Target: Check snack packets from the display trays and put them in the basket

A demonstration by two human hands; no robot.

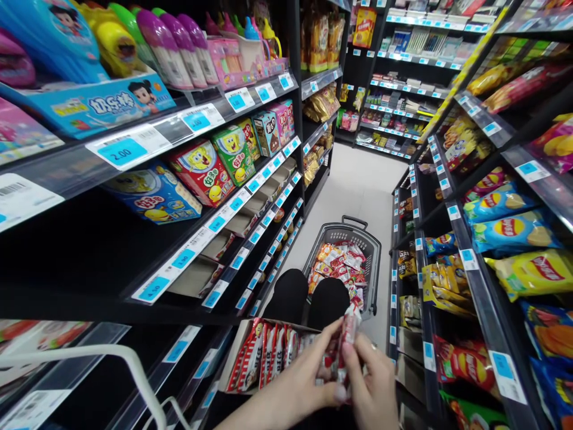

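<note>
A cardboard box (230, 376) rests close to my lap. It holds a row of red-and-white striped snack packets (264, 355), standing on edge. Over the box's right end, my left hand (316, 364) and my right hand (369, 376) are closed around a small red-and-white wrapped snack packet (349, 328), which points upward. My fingers hide part of it, so I cannot tell if there is more than one. Past my knees (331, 295), a grey shopping basket (377, 245) on the floor holds many loose snack packets (342, 263).
Shelves with price labels (183, 257) line the left side, carrying candy boxes (203, 170) and toys. Chip bags (510, 230) fill the right shelves. A white metal bar (129, 364) juts in at lower left. Floor (358, 173) shows between the shelves.
</note>
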